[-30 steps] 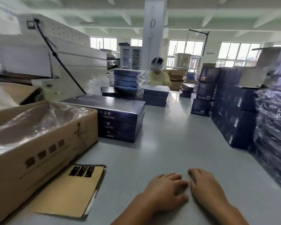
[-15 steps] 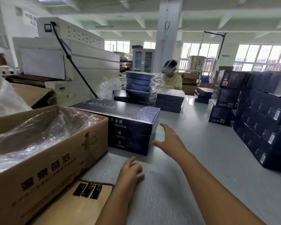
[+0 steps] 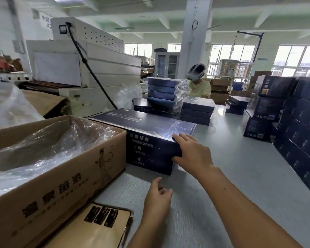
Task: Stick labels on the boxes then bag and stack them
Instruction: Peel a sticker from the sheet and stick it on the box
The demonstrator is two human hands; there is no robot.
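Factory packing floor, long grey table (image 3: 243,158), stacks of dark boxes (image 3: 293,131) right and far, white tunnel machine (image 3: 100,68) left, carton (image 3: 52,185) of plastic film near left, pillar (image 3: 195,42), big windows (image 3: 297,58) far, worker (image 3: 199,88) at far end

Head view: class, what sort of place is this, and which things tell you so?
Probably a packing workshop or warehouse: stacks of dark blue boxes on a grey table, a cardboard carton lined with plastic, and a large white machine behind.
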